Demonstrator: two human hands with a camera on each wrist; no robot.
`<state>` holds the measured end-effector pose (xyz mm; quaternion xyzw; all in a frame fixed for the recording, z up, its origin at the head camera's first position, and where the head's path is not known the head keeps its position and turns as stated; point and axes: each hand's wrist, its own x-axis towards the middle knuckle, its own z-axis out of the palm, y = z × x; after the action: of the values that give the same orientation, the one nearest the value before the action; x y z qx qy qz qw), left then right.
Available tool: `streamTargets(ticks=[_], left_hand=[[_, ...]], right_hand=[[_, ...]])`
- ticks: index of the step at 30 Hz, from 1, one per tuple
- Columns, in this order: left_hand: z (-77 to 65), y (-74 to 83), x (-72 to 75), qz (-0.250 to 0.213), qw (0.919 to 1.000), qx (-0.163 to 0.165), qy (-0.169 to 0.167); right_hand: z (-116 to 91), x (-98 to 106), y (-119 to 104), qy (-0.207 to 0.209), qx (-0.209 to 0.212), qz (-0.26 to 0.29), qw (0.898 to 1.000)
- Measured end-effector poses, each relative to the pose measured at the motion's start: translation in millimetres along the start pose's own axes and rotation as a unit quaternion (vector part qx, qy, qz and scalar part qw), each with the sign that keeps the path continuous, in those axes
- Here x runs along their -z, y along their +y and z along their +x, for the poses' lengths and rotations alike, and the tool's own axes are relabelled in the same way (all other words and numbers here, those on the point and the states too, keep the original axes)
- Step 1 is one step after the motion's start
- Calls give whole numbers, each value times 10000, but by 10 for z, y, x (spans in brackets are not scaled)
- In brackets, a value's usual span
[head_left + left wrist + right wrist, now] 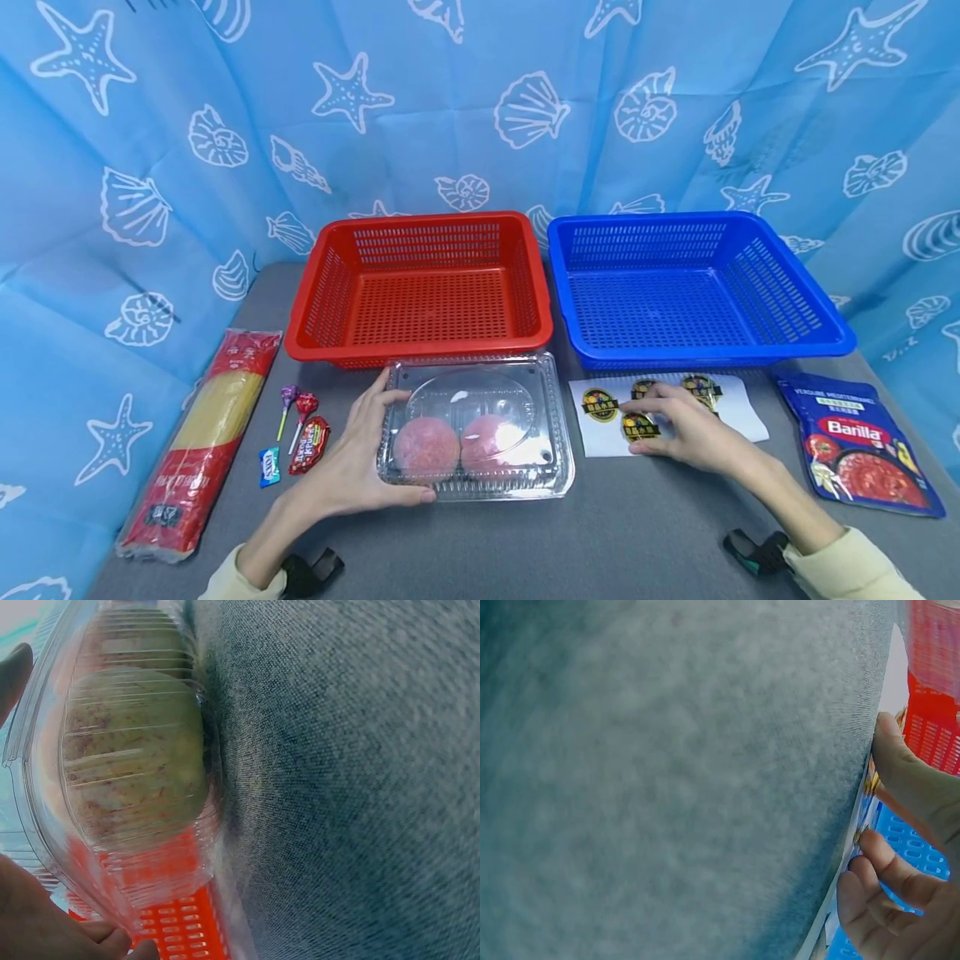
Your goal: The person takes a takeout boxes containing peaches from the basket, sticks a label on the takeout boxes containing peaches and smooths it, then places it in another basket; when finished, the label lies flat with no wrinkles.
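In the head view a clear plastic box (480, 490) with two round pinkish fruits (426, 447) inside lies in front of the red basket. My left hand (352, 458) grips its left side, thumb along the front edge and fingers at the left rim. A white sheet of round black-and-gold stickers (600, 437) lies to the right of the box. Over that sheet is my right hand (690, 429), its index fingertip at the leftmost sticker and its thumb near the front edge. Thumb and index finger stand apart; the right wrist view shows the other fingers bent over the sheet.
Behind stand a red basket (420, 343) and a blue basket (705, 350). A noodle pack (202, 442) lies far left, near lollipops (305, 406), a red-wrapped candy (310, 446) and a small blue candy (269, 467). A blue Barilla pouch (858, 442) lies far right.
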<state>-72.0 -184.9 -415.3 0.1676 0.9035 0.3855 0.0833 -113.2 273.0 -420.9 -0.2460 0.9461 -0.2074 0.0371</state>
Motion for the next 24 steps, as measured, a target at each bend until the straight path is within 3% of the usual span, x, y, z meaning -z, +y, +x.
streamTargets(ticks=[6,14,24], left_hand=[[-2,-1,6,12,10000,-35,1],[-3,1,11,5,10000,10,-33],[-1,3,9,38,10000,57,-58]], right_hand=[[4,1,0,58,71,-173,9998],[-17,-31,17,568,618,-165,9963],[-21,13,-15,127,96,-132,9998]])
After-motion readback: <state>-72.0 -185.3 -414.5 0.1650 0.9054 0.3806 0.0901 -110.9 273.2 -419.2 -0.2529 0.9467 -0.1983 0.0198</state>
